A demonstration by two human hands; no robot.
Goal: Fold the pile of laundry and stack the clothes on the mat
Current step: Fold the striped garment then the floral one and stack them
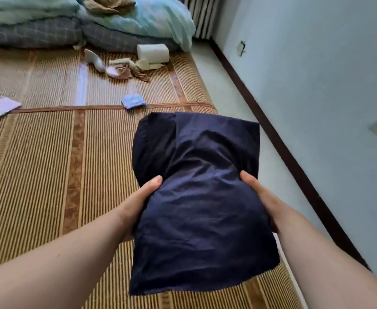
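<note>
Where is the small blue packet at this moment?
In the head view, the small blue packet lies on the woven mat, just beyond the dark navy garment, at the seam between two mat sections.

The mat (38, 175) lies bare across the whole left and near side, open for a hand to pass. The dark cloth (196, 197), held up between the left hand (138, 204) and the right hand (261, 197), hides the mat's right part. Further off lie a white paper (0, 107) at the left edge, a blue packet (133, 101), a heap of small rags (125, 68) and a white roll (153, 53). Bedding (71, 25) blocks the far end; the wall (317, 85) closes the right side, beyond a narrow strip of floor (227, 97).
</note>
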